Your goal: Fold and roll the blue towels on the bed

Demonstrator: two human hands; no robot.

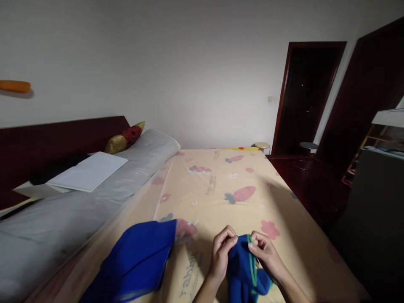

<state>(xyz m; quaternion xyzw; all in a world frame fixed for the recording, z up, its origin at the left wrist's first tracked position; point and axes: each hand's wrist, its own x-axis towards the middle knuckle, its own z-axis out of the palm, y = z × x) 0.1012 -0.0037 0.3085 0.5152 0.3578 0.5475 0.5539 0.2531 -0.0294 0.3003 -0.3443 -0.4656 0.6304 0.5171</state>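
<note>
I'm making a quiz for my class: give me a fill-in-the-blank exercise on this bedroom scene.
1. The left hand and right hand pinch a blue garment edged in ___ trim.
2. A bigger blue cloth lies on the bed to the ___ of the hands.
3. By the headboard rests a gold and ___ cushion.
Missing words: green; left; red.

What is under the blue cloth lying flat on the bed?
The blue cloth lies on the yellow printed sheet. A red print pokes out at its right edge; whatever else lies beneath is covered.
</note>
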